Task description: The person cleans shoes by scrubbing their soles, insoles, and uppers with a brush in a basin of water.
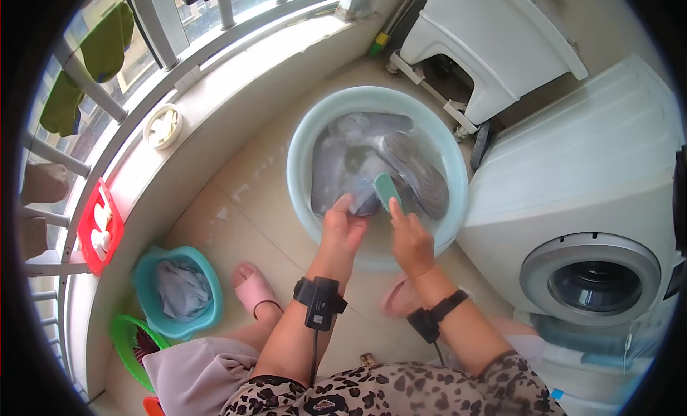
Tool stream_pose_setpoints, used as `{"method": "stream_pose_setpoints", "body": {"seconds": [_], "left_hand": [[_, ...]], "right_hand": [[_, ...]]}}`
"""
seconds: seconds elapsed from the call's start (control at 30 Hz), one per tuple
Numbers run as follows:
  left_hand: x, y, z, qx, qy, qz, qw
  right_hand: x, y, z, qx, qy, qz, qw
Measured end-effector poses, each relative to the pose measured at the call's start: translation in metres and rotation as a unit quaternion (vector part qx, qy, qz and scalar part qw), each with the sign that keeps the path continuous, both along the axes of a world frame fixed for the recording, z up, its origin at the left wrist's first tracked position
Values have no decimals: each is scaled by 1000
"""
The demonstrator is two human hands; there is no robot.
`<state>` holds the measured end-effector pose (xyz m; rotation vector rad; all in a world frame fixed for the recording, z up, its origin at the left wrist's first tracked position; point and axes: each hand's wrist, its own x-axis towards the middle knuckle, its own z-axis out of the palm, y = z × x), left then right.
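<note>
A wide pale-blue basin stands on the floor, holding soapy, cloudy water. My left hand is closed on a wet grey shoe at the basin's near side; foam and my fingers hide part of it. In my right hand is a green scrubbing brush, its bristles facing left, close to that shoe. Another grey shoe lies on the basin's right side with its patterned sole showing. Further grey material lies in the water at the left, its kind unclear.
A washing machine stands at the right, a white sink pedestal behind. At the left are a teal basin with grey cloth, a green basket, and a red tray by the railing. My pink slippers flank the basin.
</note>
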<state>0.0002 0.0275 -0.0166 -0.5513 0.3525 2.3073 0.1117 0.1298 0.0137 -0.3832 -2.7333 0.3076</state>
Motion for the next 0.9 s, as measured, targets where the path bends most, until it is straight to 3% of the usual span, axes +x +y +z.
{"method": "stream_pose_setpoints", "body": {"seconds": [0.1, 0.2, 0.3, 0.4, 0.47, 0.53, 0.6, 0.63, 0.67, 0.73, 0.83, 0.87, 0.9], "left_hand": [[-28, -24, -4, 1, -43, 55, 998], [-40, -36, 2, -32, -61, 48, 997], [-42, -38, -8, -102, -68, 43, 992], [-43, -40, -28, -85, -70, 77, 991], [-36, -36, -29, -90, -87, 84, 989], [-26, -29, -18, -125, -97, 81, 984], [-21, -24, -17, -116, -105, 89, 984], [-18, -26, -21, -93, -110, 95, 985], [-18, -26, -24, -67, -112, 105, 986], [-17, -32, -26, -94, -97, 109, 985], [-16, -28, -46, -94, -53, 93, 990], [-20, -33, -54, -83, -56, 79, 992], [-22, -48, -53, -65, -29, -40, 997]], "right_hand": [[17, 25, -43, -83, -175, -69, 979], [10, 27, -63, -135, -134, -107, 976], [8, 47, -122, -183, -99, -264, 942], [-4, 23, -103, -520, -90, -269, 806], [-20, -4, -60, -523, -1, -175, 834], [-41, -34, -36, -401, 191, -41, 895], [-44, -42, -31, -289, 97, 10, 952], [-45, -32, -46, -271, 81, -15, 959], [-51, -17, -74, -318, 29, -110, 941], [-55, 7, -94, -318, 63, -139, 936], [-61, -15, -57, -415, 17, -99, 904], [-63, -39, -44, -407, 140, -35, 902], [-63, -57, -38, -380, 118, 23, 917]]}}
